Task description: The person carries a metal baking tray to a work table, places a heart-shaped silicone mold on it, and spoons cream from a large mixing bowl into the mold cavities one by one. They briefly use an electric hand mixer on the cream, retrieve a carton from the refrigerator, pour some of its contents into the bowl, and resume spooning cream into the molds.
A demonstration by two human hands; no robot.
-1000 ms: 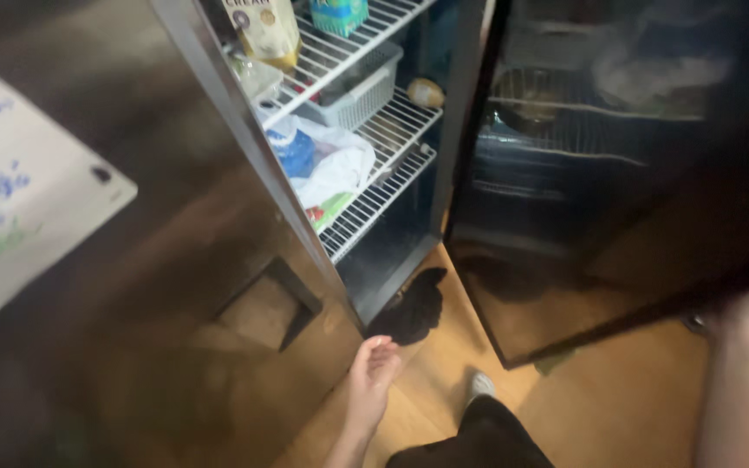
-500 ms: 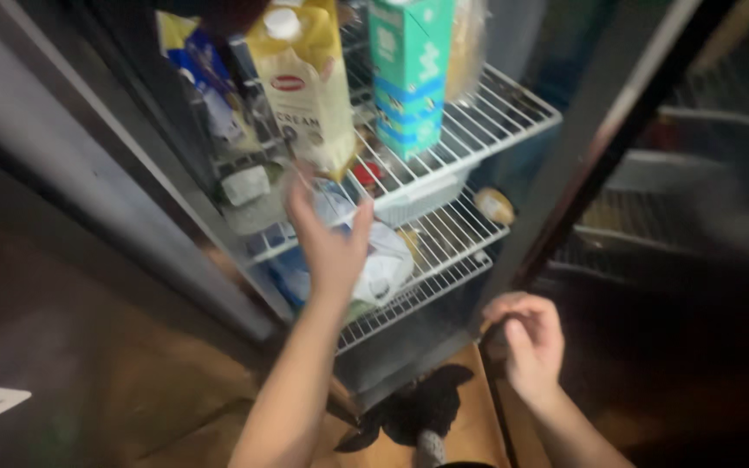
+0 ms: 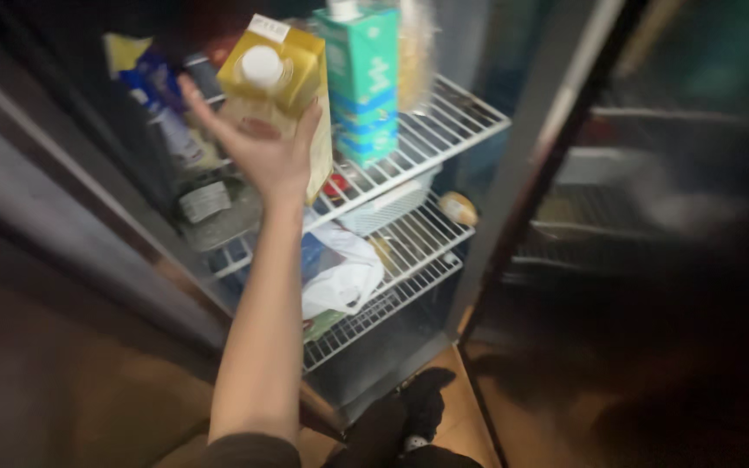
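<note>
Yellow carton [image 3: 292,95] w/ white cap stands on the upper wire shelf [image 3: 444,121] of the open fridge. Left hand [image 3: 262,147] is spread open right in front of it, fingers on the carton's face, not yet closed round it. Teal carton [image 3: 361,78] sits just beside the yellow carton, further along the shelf. White bag [image 3: 340,277] lies on a shelf below it. Right hand not in shot.

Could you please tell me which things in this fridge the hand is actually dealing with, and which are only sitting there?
In hand:
left hand, open, reaching
yellow carton, at the fingers

Just sitting there:
teal carton
wire shelf
white bag
jar
fridge door
</note>
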